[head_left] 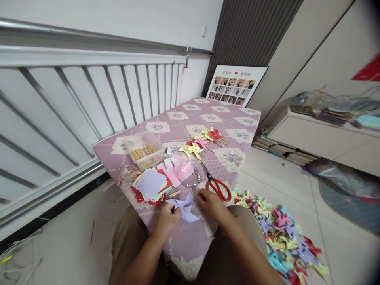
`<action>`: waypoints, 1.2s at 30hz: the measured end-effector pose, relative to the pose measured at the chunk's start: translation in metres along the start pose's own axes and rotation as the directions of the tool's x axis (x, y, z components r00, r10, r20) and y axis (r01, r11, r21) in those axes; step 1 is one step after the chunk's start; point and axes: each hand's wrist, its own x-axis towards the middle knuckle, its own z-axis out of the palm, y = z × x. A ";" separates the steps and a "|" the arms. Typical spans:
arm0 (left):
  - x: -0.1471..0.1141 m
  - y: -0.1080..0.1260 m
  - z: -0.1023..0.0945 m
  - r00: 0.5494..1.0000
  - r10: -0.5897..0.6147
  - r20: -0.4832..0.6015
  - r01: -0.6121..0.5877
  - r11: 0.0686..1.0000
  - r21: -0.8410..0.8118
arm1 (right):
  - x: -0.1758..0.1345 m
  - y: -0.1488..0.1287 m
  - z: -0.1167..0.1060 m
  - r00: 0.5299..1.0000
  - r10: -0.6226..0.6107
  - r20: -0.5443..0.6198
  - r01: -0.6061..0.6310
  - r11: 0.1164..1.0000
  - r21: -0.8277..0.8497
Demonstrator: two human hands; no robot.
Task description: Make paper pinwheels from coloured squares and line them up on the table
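Observation:
My left hand (168, 217) pinches a lavender paper pinwheel (185, 207) near the front corner of the table. To its right, my right hand (211, 202) is closed with thumb and fingertips together; whatever it may hold is too small to make out. Just beyond that hand lie small shiny beads (194, 179) on a clear sheet or dish. Red-handled scissors (218, 186) rest beside it, blades pointing away. A stack of square coloured papers (152, 184), lavender on top, sits past my left hand, with a few thin sticks (173, 194) alongside.
A clear plastic box of wooden sticks (145, 152) stands at the left edge. Finished pinwheels on sticks (202, 142) lie farther back on the patterned tablecloth (210, 118). Many more pinwheels (282, 237) are heaped on the floor at right. A white radiator (89, 95) borders the left.

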 end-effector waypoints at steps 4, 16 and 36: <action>0.000 -0.002 0.001 1.000 -0.018 -0.011 0.017 0.999 -0.048 | -0.006 0.005 -0.004 0.999 0.016 -0.047 -0.014 0.999 0.044; 0.002 -0.007 0.004 0.999 -0.023 -0.030 0.021 0.996 -0.087 | -0.018 0.020 0.006 0.993 -0.091 -0.074 0.093 0.995 0.032; 0.006 -0.009 0.006 0.995 -0.051 -0.091 0.051 0.999 0.000 | -0.025 0.024 0.025 0.962 0.076 -0.263 0.031 0.925 0.379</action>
